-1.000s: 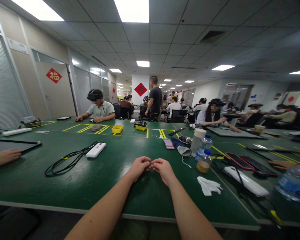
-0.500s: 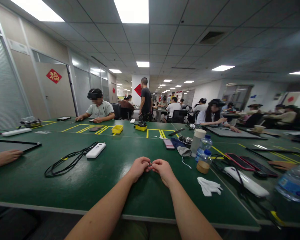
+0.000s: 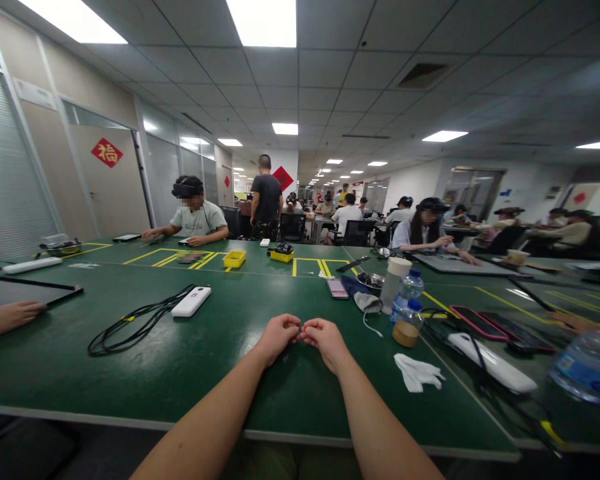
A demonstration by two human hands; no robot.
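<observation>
My left hand (image 3: 281, 337) and my right hand (image 3: 325, 341) meet fingertip to fingertip above the green table (image 3: 215, 380). Both are closed in a pinch. Something tiny and dark seems to sit between the fingertips, too small and too covered to name. To the left lies a white power bank (image 3: 191, 302) beside a looped black cable (image 3: 130, 327). On the right, a white glove (image 3: 419, 373) rests flat on the tabletop, apart from my right hand.
Right of my hands stand two plastic bottles (image 3: 405, 327), a pale cylinder (image 3: 395, 283) and a metal bowl (image 3: 371, 280). Yellow trays (image 3: 235, 259) sit farther back. Another person's hand (image 3: 13, 319) rests at the left edge. A large water bottle (image 3: 590, 367) stands far right.
My hands stay together in nearly the same place. In the background, a standing person has moved to the left. At the far right, a dark-framed panel has been tilted up.
</observation>
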